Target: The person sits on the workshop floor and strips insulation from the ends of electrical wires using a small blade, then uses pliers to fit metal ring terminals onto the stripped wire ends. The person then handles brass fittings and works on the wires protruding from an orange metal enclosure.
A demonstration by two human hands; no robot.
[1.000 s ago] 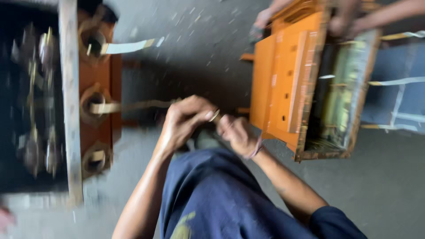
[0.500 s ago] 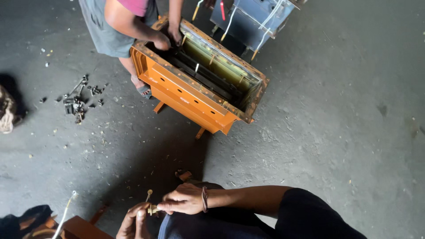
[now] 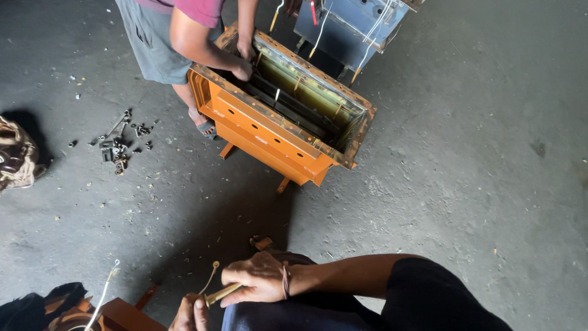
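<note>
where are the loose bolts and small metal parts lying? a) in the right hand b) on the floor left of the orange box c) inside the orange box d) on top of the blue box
b: the loose bolts and metal parts lie scattered on the grey floor, left of the orange box and apart from it.

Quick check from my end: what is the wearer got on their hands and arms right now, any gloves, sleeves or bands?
No gloves: both hands are bare. The right hand has a thin band at the wrist, a bare forearm and a black sleeve from the elbow up. The left hand is cut off by the frame edge.
</note>
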